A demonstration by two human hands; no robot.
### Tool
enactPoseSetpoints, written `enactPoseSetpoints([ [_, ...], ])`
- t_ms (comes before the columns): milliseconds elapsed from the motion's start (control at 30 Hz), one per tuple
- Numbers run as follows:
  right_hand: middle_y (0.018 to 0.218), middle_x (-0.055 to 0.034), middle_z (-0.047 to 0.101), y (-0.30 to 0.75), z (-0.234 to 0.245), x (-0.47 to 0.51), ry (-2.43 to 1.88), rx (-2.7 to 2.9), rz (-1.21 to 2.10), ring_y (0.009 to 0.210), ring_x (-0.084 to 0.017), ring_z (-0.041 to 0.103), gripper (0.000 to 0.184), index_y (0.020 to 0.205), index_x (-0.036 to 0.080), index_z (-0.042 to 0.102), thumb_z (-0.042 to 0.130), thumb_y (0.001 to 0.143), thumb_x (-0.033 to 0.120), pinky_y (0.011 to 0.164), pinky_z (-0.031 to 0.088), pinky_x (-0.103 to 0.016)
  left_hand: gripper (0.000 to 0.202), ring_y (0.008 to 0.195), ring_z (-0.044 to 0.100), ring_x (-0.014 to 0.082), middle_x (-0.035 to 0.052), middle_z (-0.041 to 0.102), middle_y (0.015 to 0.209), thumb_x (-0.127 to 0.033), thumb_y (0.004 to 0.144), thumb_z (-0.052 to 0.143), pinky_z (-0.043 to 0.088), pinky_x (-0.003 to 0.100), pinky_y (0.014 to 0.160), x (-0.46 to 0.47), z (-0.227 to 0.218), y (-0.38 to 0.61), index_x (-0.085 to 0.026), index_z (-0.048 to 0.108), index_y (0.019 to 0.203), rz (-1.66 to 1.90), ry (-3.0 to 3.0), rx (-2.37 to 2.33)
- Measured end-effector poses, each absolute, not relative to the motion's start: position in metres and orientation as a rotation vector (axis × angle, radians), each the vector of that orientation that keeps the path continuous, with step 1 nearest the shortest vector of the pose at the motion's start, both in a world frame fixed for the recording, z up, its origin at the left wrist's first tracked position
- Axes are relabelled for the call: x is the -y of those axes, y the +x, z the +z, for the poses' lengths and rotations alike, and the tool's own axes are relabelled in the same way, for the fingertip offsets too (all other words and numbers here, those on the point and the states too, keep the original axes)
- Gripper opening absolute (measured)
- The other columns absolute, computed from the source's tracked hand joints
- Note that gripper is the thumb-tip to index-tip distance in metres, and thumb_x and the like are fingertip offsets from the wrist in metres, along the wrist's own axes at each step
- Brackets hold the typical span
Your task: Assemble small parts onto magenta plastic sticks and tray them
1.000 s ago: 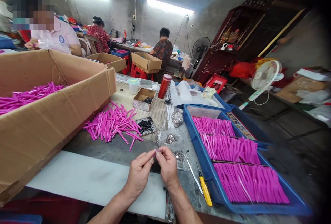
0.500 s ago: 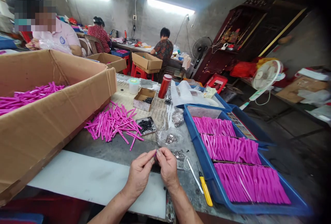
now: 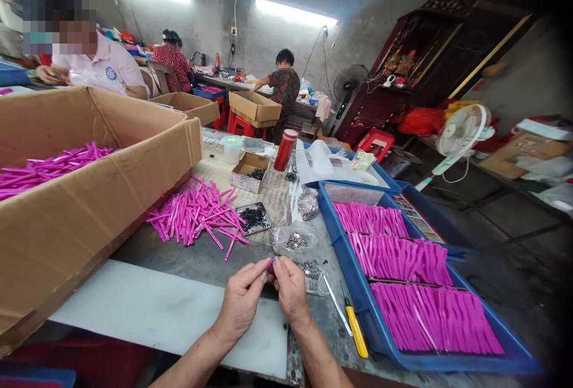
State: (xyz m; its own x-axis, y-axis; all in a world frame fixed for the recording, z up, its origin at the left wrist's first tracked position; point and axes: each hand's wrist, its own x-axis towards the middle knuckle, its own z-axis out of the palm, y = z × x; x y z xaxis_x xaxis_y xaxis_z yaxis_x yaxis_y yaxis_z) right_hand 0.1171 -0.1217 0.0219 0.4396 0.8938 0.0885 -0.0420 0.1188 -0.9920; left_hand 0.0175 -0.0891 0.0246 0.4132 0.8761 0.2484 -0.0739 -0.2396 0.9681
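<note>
My left hand [image 3: 240, 297] is closed in a pinch on a magenta plastic strip [image 3: 270, 263], of which only a small end shows between the fingertips. Against it, my right hand [image 3: 292, 290] is pinched too, and whatever its fingertips hold is hidden. Both hands are just above the near edge of the table, by a white board [image 3: 179, 310]. Beyond them lie a loose pile of magenta strips [image 3: 194, 212], a small tray of black screw-like parts [image 3: 253, 218] and a clear bag of small metal pieces [image 3: 296, 240].
At left stands a large cardboard box [image 3: 98, 197] with more strips. A blue tray [image 3: 389, 349] at right holds rows of magenta pieces. Beside it lie a yellow-handled screwdriver [image 3: 357, 331] and a white tool [image 3: 336, 304]. A red flask [image 3: 285, 150] stands farther back. Several people sit beyond.
My hands stay almost in place, with the right fingers shifting slightly at the strip. A seated person in the back reaches an arm farther left.
</note>
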Motion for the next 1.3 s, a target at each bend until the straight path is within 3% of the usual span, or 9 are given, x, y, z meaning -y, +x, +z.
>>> enactPoseSetpoints([
  [200,0.057,0.0045,0.046,0.1166,0.0217,0.1218,-1.213,0.825,0.793,0.050,-0.009,0.043,0.018,0.069,0.018,0.047,0.052,0.071,0.035,0.049,0.036,-0.021,0.024,0.069,0.058,0.0142,0.0054,0.065,0.076,-0.014,0.071,0.051,0.049,0.022,0.062,0.0887,0.0238,0.0178,-0.016,0.066,0.090,1.067,1.538,-0.749],
  [467,0.050,0.0054,0.039,0.1170,0.0203,0.1220,-1.221,0.868,0.839,0.045,-0.008,0.036,0.027,0.059,0.017,0.045,0.042,0.077,0.037,0.044,0.031,-0.020,0.024,0.071,0.059,0.0149,0.0052,0.065,0.077,-0.017,0.072,0.051,0.049,0.024,0.065,0.0892,0.0271,0.0178,-0.016,0.066,0.091,1.057,1.526,-0.726],
  [667,0.060,0.0041,0.045,0.1159,0.0217,0.1222,-1.239,0.827,0.743,0.054,-0.009,0.042,0.016,0.069,0.017,0.048,0.054,0.070,0.032,0.050,0.036,-0.020,0.024,0.069,0.059,0.0148,0.0055,0.065,0.077,-0.017,0.071,0.052,0.049,0.023,0.063,0.0892,0.0259,0.0176,-0.016,0.066,0.090,1.049,1.524,-0.751],
  [867,0.048,0.0060,0.037,0.1176,0.0193,0.1223,-1.230,0.861,0.843,0.042,-0.007,0.031,0.029,0.057,0.017,0.043,0.041,0.077,0.038,0.040,0.026,-0.019,0.024,0.070,0.059,0.0147,0.0053,0.065,0.077,-0.018,0.072,0.050,0.050,0.023,0.064,0.0903,0.0258,0.0172,-0.017,0.066,0.090,1.062,1.546,-0.723],
  [1067,0.058,0.0045,0.044,0.1157,0.0181,0.1217,-1.244,0.804,0.750,0.052,-0.008,0.041,0.017,0.068,0.017,0.047,0.055,0.068,0.033,0.050,0.035,-0.020,0.024,0.067,0.059,0.0144,0.0058,0.065,0.076,-0.017,0.072,0.050,0.050,0.023,0.061,0.0895,0.0244,0.0180,-0.015,0.066,0.090,1.049,1.543,-0.758],
  [1200,0.050,0.0055,0.039,0.1163,0.0190,0.1223,-1.271,0.846,0.799,0.046,-0.008,0.036,0.024,0.058,0.017,0.045,0.046,0.074,0.035,0.045,0.032,-0.020,0.024,0.070,0.059,0.0148,0.0058,0.065,0.078,-0.017,0.072,0.050,0.050,0.024,0.064,0.0899,0.0232,0.0171,-0.016,0.066,0.090,1.053,1.544,-0.739],
  [1300,0.051,0.0050,0.041,0.1160,0.0184,0.1230,-1.238,0.859,0.841,0.045,-0.008,0.037,0.024,0.061,0.017,0.046,0.044,0.076,0.036,0.044,0.032,-0.020,0.024,0.070,0.059,0.0147,0.0057,0.065,0.078,-0.017,0.072,0.050,0.050,0.024,0.064,0.0896,0.0227,0.0169,-0.016,0.066,0.090,1.058,1.541,-0.731],
])
